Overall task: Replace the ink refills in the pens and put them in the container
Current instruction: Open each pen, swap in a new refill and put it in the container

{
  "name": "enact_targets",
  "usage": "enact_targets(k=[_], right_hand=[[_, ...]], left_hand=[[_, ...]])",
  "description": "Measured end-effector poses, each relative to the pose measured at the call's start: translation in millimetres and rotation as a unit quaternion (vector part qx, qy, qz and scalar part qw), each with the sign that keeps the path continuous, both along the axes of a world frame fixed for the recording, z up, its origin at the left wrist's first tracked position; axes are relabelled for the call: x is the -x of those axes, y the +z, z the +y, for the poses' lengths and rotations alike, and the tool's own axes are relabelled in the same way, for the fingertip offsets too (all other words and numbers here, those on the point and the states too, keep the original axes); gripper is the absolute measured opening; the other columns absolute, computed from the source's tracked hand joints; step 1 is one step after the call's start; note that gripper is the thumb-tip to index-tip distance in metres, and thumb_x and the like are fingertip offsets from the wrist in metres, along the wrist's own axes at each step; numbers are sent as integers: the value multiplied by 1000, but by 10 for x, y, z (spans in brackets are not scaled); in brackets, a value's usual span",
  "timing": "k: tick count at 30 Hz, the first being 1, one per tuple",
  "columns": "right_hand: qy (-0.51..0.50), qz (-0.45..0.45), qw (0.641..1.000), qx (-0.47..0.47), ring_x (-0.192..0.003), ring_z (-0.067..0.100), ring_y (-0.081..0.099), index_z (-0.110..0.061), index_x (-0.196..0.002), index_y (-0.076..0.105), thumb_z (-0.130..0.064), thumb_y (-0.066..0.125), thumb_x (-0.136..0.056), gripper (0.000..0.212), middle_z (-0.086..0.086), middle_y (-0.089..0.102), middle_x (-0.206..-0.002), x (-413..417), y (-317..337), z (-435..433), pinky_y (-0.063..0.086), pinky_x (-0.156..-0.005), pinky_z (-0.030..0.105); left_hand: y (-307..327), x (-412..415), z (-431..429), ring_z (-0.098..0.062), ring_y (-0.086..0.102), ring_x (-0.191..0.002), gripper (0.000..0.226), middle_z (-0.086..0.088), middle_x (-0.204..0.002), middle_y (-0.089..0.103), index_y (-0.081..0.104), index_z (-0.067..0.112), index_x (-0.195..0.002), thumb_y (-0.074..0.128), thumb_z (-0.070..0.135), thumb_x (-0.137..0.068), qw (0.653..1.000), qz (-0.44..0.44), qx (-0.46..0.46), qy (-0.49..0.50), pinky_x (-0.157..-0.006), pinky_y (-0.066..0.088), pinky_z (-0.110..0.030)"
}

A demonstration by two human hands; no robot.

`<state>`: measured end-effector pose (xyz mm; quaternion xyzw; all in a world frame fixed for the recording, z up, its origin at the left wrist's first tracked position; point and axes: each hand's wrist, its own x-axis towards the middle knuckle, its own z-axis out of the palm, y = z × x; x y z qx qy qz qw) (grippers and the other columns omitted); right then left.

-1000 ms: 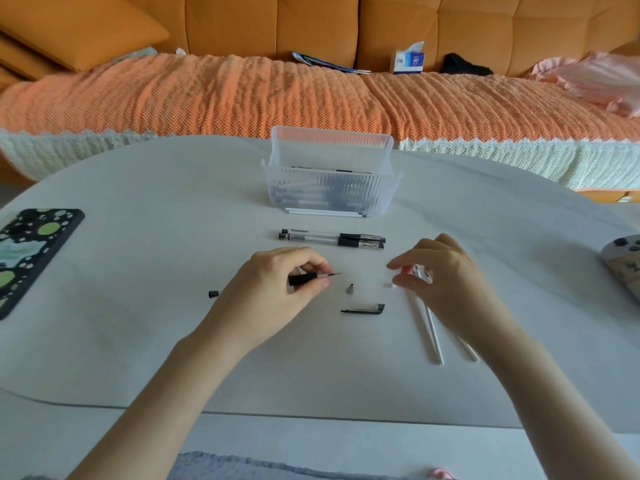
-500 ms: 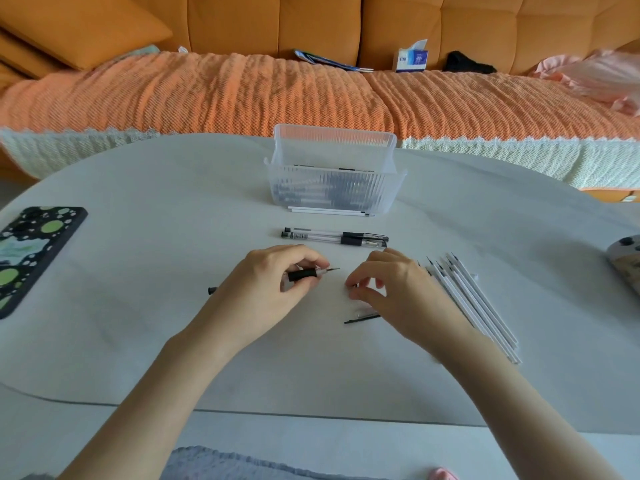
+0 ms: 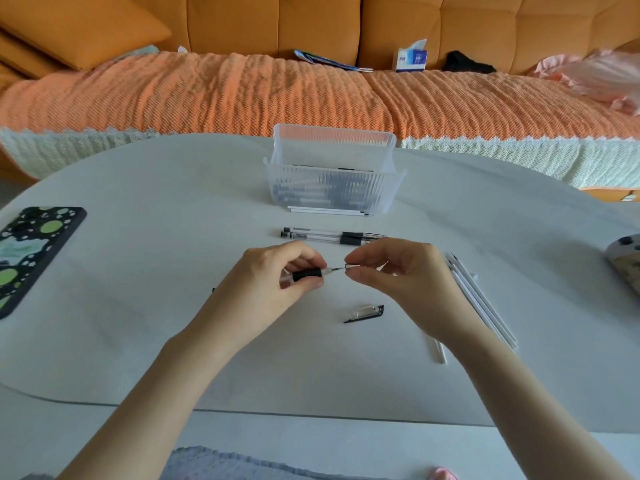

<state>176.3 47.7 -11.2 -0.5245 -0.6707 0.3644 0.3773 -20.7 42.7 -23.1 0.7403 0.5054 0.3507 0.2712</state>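
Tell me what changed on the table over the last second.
The right hand left the white refills, moved left, picked the small metal tip off the table and now pinches it at the point of the pen. The left hand kept its grip on that pen. The cap, the two other pens and the container stayed put.
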Motion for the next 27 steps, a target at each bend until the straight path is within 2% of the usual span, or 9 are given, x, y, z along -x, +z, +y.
enact_targets(k=[3, 7, 10, 14, 17, 21, 24, 27], right_hand=[[6, -16, 1000, -5, -61, -2, 50, -27, -79, 72, -17, 73, -79, 10, -18, 67, -77, 14, 17, -14, 39, -59, 11], [7, -23, 1000, -7, -62, -2, 50, -29, -80, 72, -18, 72, -80, 11, -18, 66, -77, 8, 13, -21, 38, -60, 12], [4, -16, 1000, -15, -65, 0, 52, -29, -79, 71, -17, 72, -80, 12, -17, 67, -78, -18, 17, -14, 38, -60, 13], [-11, -10, 1000, -23, -64, -1, 51, -27, -79, 71, -16, 72, -80, 11, -18, 67, -77, -76, 45, 4, 37, -57, 11], [0, -18, 1000, -21, -63, -1, 50, -27, -79, 71, -16, 71, -80, 11, -20, 65, -76, -52, 40, -14, 37, -57, 11], [17, -18, 1000, -15, -63, -1, 50, -27, -79, 71, -16, 70, -81, 11, -20, 63, -75, 30, 10, -29, 37, -58, 10], [19, -9, 1000, -13, -65, 1, 51, -27, -79, 71, -18, 70, -81, 10, -15, 65, -76, 59, -14, -35, 37, -57, 14], [20, -12, 1000, -13, -64, 4, 54, -26, -80, 71, -21, 67, -84, 8, -11, 67, -73, 73, -18, -40, 42, -60, 26]], left_hand=[[-3, -3, 0, 3, 64, -79, 14, 17, -79, 68, 68, 23, -87, 75, 14, -78, 1000, 5, -3, -2, -74, 45, -9], [-9, 3, -5, 1, 63, -75, 14, 24, -73, 65, 66, 31, -86, 74, 23, -79, 1000, 23, -1, 10, -75, 52, -28], [-2, -6, -15, 0, 63, -71, 13, 26, -73, 64, 65, 34, -86, 73, 26, -79, 1000, 20, -3, 15, -75, 53, -33], [7, -5, -14, 0, 63, -71, 12, 30, -73, 62, 65, 35, -86, 73, 28, -79, 999, 25, -10, 21, -74, 52, -31], [0, -9, -14, 0, 63, -72, 12, 26, -76, 64, 66, 34, -86, 73, 28, -79, 1000, 19, -7, 19, -74, 52, -30], [-4, -32, -17, 0, 64, -75, 13, 23, -79, 66, 65, 35, -87, 73, 28, -78, 1000, 16, -2, 15, -71, 47, -19], [-18, -39, -17, 2, 64, -78, 14, 20, -80, 68, 65, 33, -88, 73, 26, -79, 1000, 6, 7, 7, -73, 48, -17], [-36, -56, -12, 3, 65, -81, 17, 15, -84, 70, 65, 26, -93, 73, 26, -78, 1000, -10, 8, 6, -81, 51, -19]])
